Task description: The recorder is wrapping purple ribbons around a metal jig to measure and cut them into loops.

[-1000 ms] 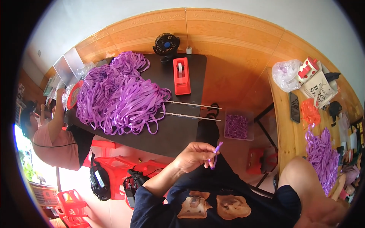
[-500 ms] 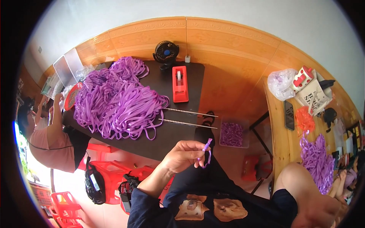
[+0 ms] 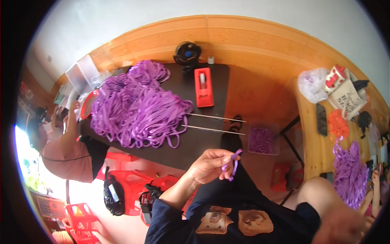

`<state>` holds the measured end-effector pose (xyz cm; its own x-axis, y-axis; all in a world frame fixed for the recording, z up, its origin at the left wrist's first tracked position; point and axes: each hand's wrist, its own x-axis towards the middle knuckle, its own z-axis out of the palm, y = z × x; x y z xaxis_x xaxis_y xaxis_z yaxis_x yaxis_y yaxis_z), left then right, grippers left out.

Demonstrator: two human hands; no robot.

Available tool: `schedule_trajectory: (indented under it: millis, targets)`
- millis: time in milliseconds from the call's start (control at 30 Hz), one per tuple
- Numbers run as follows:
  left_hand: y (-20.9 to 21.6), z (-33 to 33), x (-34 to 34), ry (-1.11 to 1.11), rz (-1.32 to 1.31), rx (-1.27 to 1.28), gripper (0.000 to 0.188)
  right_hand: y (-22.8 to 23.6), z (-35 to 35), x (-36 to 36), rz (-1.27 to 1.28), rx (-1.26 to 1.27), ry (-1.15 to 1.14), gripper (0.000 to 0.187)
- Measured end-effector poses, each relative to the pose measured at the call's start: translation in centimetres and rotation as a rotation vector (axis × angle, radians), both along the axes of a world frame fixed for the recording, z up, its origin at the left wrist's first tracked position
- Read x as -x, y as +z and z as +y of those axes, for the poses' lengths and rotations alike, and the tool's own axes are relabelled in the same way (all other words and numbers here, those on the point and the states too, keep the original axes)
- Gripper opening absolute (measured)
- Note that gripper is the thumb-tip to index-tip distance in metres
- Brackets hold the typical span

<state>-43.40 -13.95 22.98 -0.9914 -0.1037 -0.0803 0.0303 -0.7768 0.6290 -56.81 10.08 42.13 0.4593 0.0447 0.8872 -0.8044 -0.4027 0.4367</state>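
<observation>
My left hand (image 3: 212,164) is closed in a pinch on a short purple ribbon loop (image 3: 234,166), whose end sticks up past the fingertips. The hand hovers above my lap, just beyond the dark table's near edge. My right arm is bent back toward the lower right. There my right hand (image 3: 341,221) is smeared by motion, and its fingers cannot be made out. On the dark table (image 3: 162,155) lies a large heap of purple ribbon (image 3: 138,107). Two thin metal rods (image 3: 217,117) jut from beside the heap over the table's right edge.
A red tape dispenser (image 3: 204,87) and a black fan (image 3: 187,55) stand on the dark table. Below is a clear bin of purple pieces (image 3: 261,140). A wooden table (image 3: 313,151) at right bears more purple ribbon (image 3: 350,175). Another person (image 3: 67,152) sits at left.
The whole view has shifted, so the scene sits farther right. My left hand still holds the ribbon loop, now turned somewhat. My right hand has become a moving blur at the lower right.
</observation>
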Motion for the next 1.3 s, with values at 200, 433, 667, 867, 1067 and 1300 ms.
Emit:
schedule_trajectory:
  millis: [200,433,667,867,1067,1300]
  targets:
    - [-0.9,0.5,-0.2,0.042,-0.044,-0.037,0.022,-16.1,-8.8,2.6,-0.803,-0.712,0.032,0.02]
    - [-0.8,1.0,-0.3,0.02,-0.054,-0.027,0.022,-22.5,-11.3,2.8,-0.884,-0.848,0.077,0.027]
    - [-2.8,2.2,0.2,-0.003,-0.104,-0.101,0.022,-22.3,-11.4,3.4,-0.994,-0.906,0.218,0.024]
    - [-3.5,2.9,0.8,-0.006,-0.15,-0.073,0.024,-23.8,-11.5,4.9,-0.754,-0.794,-0.045,0.017]
    - [-9.9,4.4,4.6,0.147,-0.327,0.101,0.014,-25.5,-13.3,8.9,-0.468,-0.587,-0.392,0.022]
    - [-11.7,2.4,8.1,0.49,-0.234,0.223,0.011,-25.5,-19.2,13.4,-0.59,-0.577,-0.213,0.02]
